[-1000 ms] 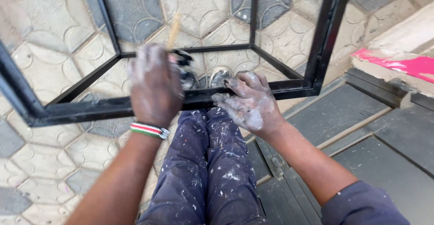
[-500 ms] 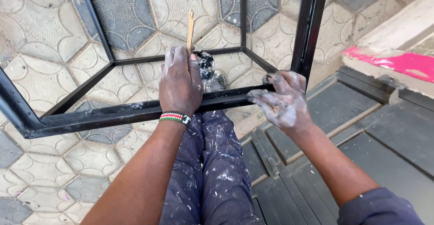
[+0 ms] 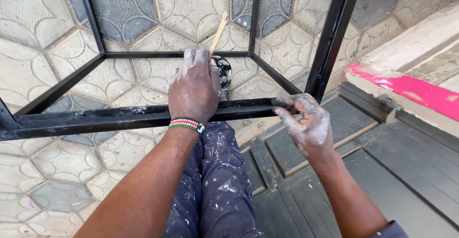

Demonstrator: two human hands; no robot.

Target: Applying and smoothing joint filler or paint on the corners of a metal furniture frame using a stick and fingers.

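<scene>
Bright, even daylight and a mostly sharp view.

I saw soft outdoor light falling from above, with only faint shadows under the black metal frame [image 3: 143, 116] on the paved floor [image 3: 57, 171]. The pink painted ledge [image 3: 411, 90] looked slightly glary. My hands were crisp; the frame bars bowed a little toward the edges, where detail softened.
</scene>
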